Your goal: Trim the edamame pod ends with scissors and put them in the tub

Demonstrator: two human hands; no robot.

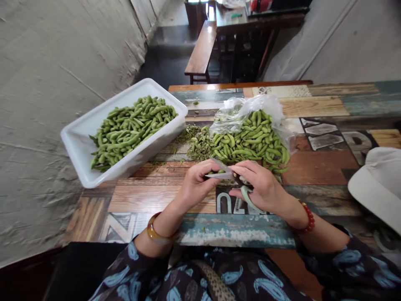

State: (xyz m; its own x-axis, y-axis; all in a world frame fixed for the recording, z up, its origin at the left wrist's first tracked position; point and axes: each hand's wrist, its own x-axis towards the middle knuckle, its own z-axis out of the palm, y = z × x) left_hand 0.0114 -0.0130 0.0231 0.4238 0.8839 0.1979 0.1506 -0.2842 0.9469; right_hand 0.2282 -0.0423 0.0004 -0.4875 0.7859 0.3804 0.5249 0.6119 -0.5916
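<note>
My right hand [261, 186] grips a pair of scissors [247, 196] with pale green handles, and their blades stand apart, pointing left. Facing it, my left hand [196, 184] pinches a green pod [216, 172] between thumb and fingers, right at the blades. Just beyond both hands a heap of green pods [253, 140] spills from a clear plastic bag [233, 113]. Small trimmed bits [199, 144] lie piled to the left of that heap. A white tub [77, 156] at the left holds many more pods.
The patchwork wooden table [134, 198] runs across the view. On its right edge rests a white cap [380, 184]. A plastered wall rises at the left. Past the table stand a wooden bench [202, 48] and another table [238, 25] with items on it.
</note>
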